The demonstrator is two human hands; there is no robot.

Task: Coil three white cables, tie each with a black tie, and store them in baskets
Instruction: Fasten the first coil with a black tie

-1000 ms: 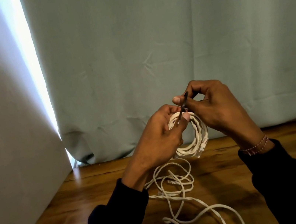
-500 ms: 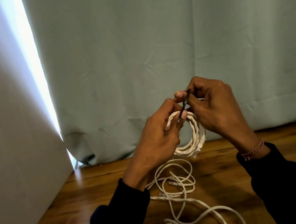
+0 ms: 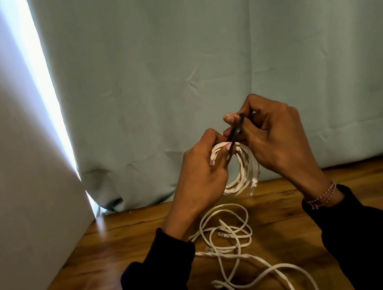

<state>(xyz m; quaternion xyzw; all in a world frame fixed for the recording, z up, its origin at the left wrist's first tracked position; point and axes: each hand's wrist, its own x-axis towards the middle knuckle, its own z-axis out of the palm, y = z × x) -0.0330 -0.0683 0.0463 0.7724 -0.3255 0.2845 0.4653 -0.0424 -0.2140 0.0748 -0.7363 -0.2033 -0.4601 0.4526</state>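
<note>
1. A pale green curtain hangs across the back of the view, its hem meeting the far edge of the wooden tabletop. At 9 o'clock a grey panel stands beside it, with a bright strip of light in the gap between the two.
2. Both forearms in dark sleeves reach in from 6 o'clock; the right wrist wears a thin beaded bracelet. The hands cover much of the coil's upper part.
3. Counted: one coiled white cable, one black tie, and loose white cable on the tabletop whose number of strands I cannot tell.
4. The coiled white cable is a tight ring of several turns, held upright above the tabletop at the centre of the view, with a clear plug hanging at its 5 o'clock side.
5. The left hand grips the coil's 10 o'clock side, fingers curled through the ring.
6. The right hand pinches the black tie, a thin dark strip slanting up from the coil's top toward 1 o'clock.
7. The loose white cable sprawls in open loops at 6 o'clock, below the hands.
</note>
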